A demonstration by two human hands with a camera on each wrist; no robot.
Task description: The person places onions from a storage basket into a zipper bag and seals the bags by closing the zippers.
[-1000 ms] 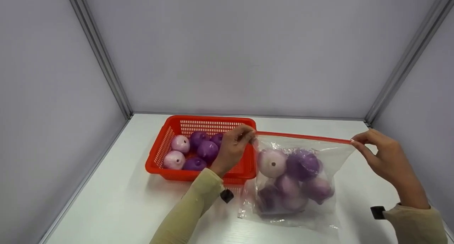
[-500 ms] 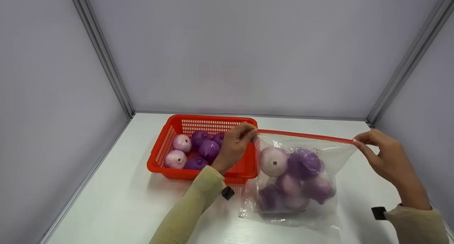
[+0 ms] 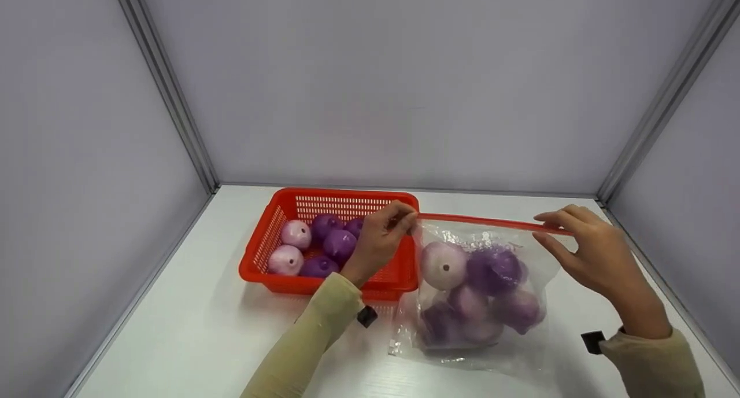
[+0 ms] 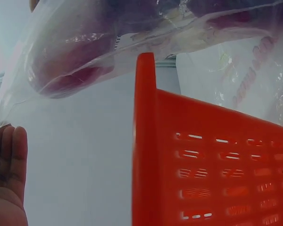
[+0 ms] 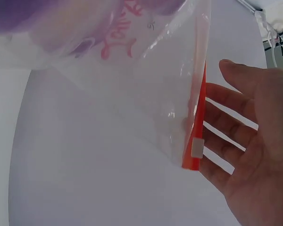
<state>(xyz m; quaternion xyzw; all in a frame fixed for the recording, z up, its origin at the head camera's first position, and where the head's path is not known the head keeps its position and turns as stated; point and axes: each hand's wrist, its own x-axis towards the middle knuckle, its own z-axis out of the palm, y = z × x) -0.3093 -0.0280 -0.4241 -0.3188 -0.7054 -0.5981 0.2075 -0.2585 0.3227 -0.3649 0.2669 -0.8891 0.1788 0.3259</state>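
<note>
A clear plastic slider bag (image 3: 523,354) with a red zip strip (image 3: 477,219) holds several purple and pinkish-white onions (image 3: 445,266). At the strip's left end, beside the basket, my left hand (image 3: 377,243) pinches the bag's top corner; the left wrist view has its fingers (image 4: 19,150) at the bag's edge. My right hand (image 3: 592,253) is near the strip's right end, thumb apart from the fingers. In the right wrist view those fingers (image 5: 226,125) lie behind the strip, and a white slider (image 5: 197,148) sits near the strip's end.
A red perforated basket (image 3: 254,271) stands left of the bag, holding several more purple and pinkish-white onions (image 3: 285,261). Its right side is close to the bag. Grey panels (image 3: 370,97) enclose the white table (image 3: 191,328) at the back and sides.
My right hand has let go of the bag's right corner and moved left along the strip, its thumb and fingers now apart. The left hand keeps its pinch and has hardly moved.
</note>
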